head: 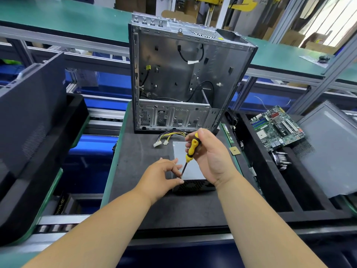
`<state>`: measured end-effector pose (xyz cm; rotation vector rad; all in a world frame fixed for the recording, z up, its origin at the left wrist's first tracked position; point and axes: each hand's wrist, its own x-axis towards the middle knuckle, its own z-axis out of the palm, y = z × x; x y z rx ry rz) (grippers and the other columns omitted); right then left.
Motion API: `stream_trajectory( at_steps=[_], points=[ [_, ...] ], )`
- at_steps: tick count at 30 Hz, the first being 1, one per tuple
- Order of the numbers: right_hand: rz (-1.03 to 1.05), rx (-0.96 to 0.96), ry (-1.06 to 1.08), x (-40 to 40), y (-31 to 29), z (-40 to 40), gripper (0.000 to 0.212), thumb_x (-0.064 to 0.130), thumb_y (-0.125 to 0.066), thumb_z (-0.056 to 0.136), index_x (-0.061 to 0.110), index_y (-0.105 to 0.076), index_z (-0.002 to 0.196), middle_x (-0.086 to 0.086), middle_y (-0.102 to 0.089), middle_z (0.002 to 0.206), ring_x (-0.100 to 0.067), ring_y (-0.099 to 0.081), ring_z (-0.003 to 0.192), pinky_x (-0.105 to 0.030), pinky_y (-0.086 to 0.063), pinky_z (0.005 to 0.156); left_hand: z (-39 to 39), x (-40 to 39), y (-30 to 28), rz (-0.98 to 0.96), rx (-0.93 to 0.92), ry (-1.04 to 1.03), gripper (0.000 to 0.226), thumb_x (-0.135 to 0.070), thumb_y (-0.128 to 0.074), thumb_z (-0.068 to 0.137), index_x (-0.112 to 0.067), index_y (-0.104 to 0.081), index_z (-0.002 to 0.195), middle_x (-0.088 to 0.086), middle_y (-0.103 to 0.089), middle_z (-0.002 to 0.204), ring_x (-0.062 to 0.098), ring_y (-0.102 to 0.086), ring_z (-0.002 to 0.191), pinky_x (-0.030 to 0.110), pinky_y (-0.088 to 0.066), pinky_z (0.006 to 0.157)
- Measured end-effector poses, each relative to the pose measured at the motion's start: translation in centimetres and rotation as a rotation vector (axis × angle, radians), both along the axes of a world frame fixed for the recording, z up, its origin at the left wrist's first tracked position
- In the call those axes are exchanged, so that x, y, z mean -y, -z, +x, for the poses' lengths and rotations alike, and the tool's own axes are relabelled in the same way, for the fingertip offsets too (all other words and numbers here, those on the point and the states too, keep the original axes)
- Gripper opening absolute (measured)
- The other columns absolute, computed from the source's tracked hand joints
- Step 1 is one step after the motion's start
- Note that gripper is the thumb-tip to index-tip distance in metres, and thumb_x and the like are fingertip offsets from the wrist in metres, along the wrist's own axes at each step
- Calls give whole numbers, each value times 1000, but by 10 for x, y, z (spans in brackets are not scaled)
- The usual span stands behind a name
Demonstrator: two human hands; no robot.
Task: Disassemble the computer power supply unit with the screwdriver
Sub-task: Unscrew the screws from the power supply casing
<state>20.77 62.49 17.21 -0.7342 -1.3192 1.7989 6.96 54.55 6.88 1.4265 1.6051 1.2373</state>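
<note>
- While the right hand (209,157) is gripping the yellow-and-black screwdriver (190,151) with fingers wrapped around the handle, the shaft is slanting down and toward the left, and its tip is meeting the near-left top corner of the power supply unit (188,167).
- The left hand (164,176) is resting just beside that corner, its fingers bent and pinching close around the tip; whether it is holding a screw I cannot tell, since the spot is too small.
- The power supply unit is lying flat on the black mat (146,200), near the middle of it, with its long axis running from the person toward the far edge and its vented face looking toward the person.
- Its cable bundle (168,137) is trailing from the far end toward the far-left part of the mat.
- Judging from this, the coming move is depending on the tip staying straight in the screw, so the left hand is being the nearer helper.
- An open computer case (183,74) is standing upright at the far edge of the mat.
- A motherboard (276,126) is lying in the black tray (309,200) at the right, well apart.
</note>
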Motion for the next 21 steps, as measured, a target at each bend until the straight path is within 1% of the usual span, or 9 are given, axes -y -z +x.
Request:
stream_trajectory(
  at_steps=[3, 5, 7, 8, 10, 13, 15, 18, 21],
  points=[
    [-53, -68, -1, 2, 0, -3, 38, 35, -43, 103, 8, -64, 86, -4, -58, 73, -17, -52, 69, -32, -41, 75, 0, 0, 0, 0, -8, 0, 29, -11, -87, 70, -30, -65, 69, -23, -68, 99, -14, -51, 120, 32, -15, 123],
    [-90, -105, 13, 4, 2, -6, 48, 38, -32, 106, 7, -63, 85, -3, -50, 66, -16, -44, 64, -29, -38, 71, 1, 0, 1, 1, -1, 0, 29, -10, -87, 70, -30, -65, 69, -24, -67, 99, -14, -51, 120, 33, -16, 123],
    [-93, -118, 16, 6, 3, -7, 53, 41, -27, 107, 8, -63, 84, -3, -45, 62, -16, -39, 61, -29, -36, 67, 1, 0, 1, -2, -3, 3, 29, -11, -87, 70, -30, -65, 69, -25, -67, 98, -13, -51, 121, 34, -17, 123],
    [-85, -116, 7, 7, 3, -7, 52, 43, -28, 106, 10, -62, 84, -3, -43, 61, -16, -38, 61, -28, -35, 66, 1, 0, 1, -3, -6, 4, 28, -11, -87, 70, -30, -65, 70, -25, -67, 98, -13, -51, 121, 34, -17, 123],
    [-56, -104, -22, 10, 2, -8, 39, 43, -36, 101, 14, -55, 84, -2, -43, 61, -17, -37, 61, -29, -34, 65, 0, -1, 1, 3, -6, 4, 27, -10, -87, 70, -28, -66, 70, -22, -68, 96, -12, -52, 121, 34, -16, 123],
    [1, -73, -65, 13, -1, -8, 26, 36, -44, 95, 15, -46, 80, -3, -47, 65, -19, -40, 63, -28, -35, 64, 1, -1, 2, 15, 16, -1, 30, -8, -87, 69, -28, -65, 69, -21, -70, 92, -11, -53, 120, 31, -14, 123],
    [29, -36, -75, 13, -5, -8, 26, 34, -45, 95, 13, -46, 80, -5, -52, 71, -18, -47, 66, -25, -39, 63, 0, -1, 2, 21, 19, -2, 34, -8, -87, 69, -32, -64, 67, -22, -70, 92, -11, -53, 119, 30, -13, 123],
    [-13, 1, -54, 13, -11, -8, 29, 28, -47, 102, 8, -56, 83, -5, -61, 77, -18, -58, 70, -23, -48, 63, 0, -1, 2, 26, 11, -7, 34, -10, -88, 69, -35, -64, 65, -20, -71, 95, -11, -53, 120, 28, -12, 122],
    [-47, 8, -25, 12, -13, -12, 41, 26, -37, 106, 3, -58, 80, -6, -56, 70, -19, -51, 65, -27, -47, 66, 1, -1, 2, 34, 23, -14, 37, -9, -88, 69, -37, -64, 64, -18, -72, 94, -13, -54, 117, 27, -11, 121]
  ],
)
